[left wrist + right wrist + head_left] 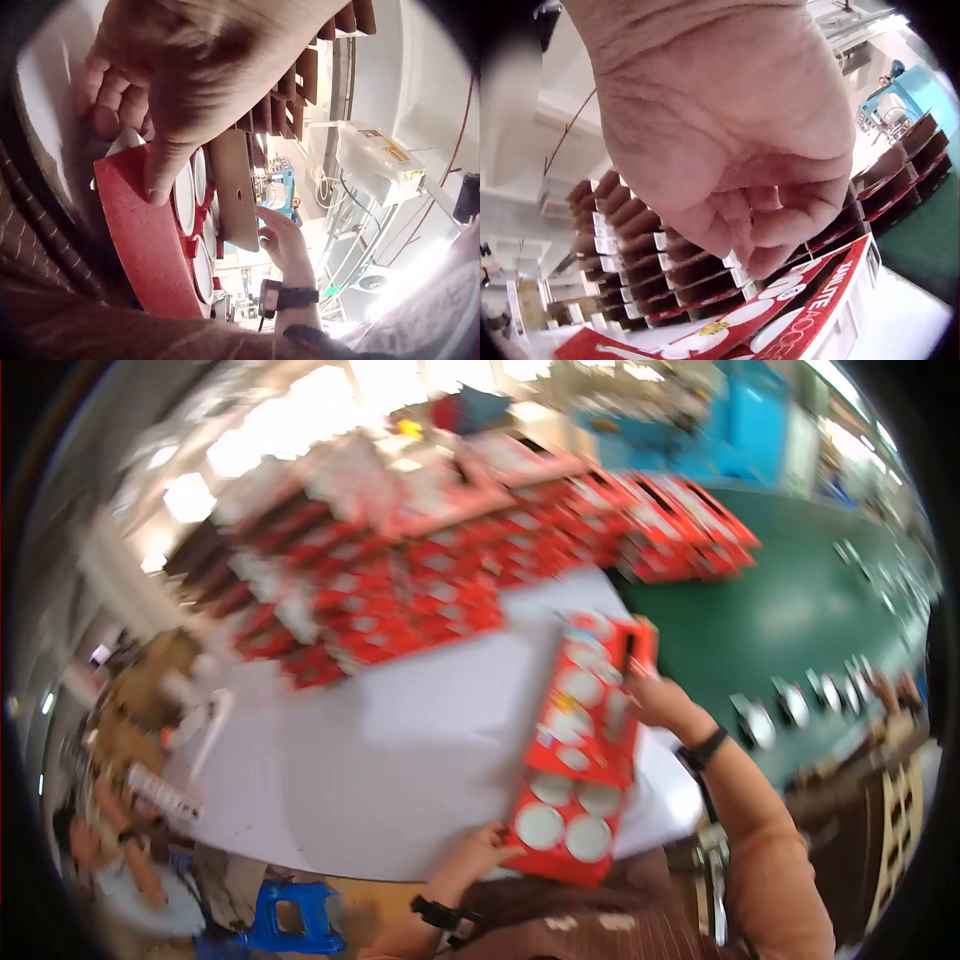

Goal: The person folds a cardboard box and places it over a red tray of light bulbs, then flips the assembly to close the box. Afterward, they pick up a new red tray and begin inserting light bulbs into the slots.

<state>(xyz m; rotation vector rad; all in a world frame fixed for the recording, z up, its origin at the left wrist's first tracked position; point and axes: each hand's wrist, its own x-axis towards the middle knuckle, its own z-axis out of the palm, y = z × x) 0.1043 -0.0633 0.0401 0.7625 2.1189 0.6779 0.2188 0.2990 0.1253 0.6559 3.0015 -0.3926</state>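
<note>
A red box with several round white pieces in its lower part lies at the near edge of the white table, its printed lid raised. My left hand holds the box's lower left corner; in the left wrist view the thumb of that hand lies on the red side wall. The right hand is at the lid's upper right edge, by the dark slot. From the right wrist, the fingers of this hand are curled above the printed lid; their contact with it is hidden.
Stacked red boxes fill the back of the white table. A green table adjoins on the right, with several metal pieces along it. Another person's arm shows at far left, near a blue stool.
</note>
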